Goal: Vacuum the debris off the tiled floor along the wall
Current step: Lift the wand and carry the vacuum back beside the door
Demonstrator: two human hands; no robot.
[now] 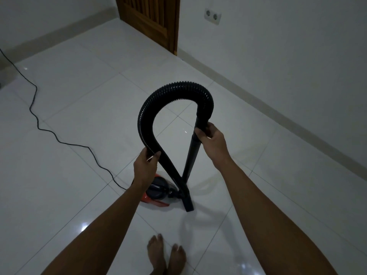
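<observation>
Barely begun, we judge: our left hand [146, 165] grips the hose [174, 92], right hand [211, 138] grips the wand [191, 155]; nozzle beside the vacuum [158, 190], well apart from the wall [278, 46]. No debris visible.

Glossy white floor tiles [83, 108] reflecting lamp glare; ribbed black plastic hose [168, 92], faintly sheened; smooth matt black plastic tube [191, 155]; glossy red-and-black plastic vacuum body [158, 190]; varnished brown wooden door [151, 18]; matt painted white wall [288, 46].
</observation>
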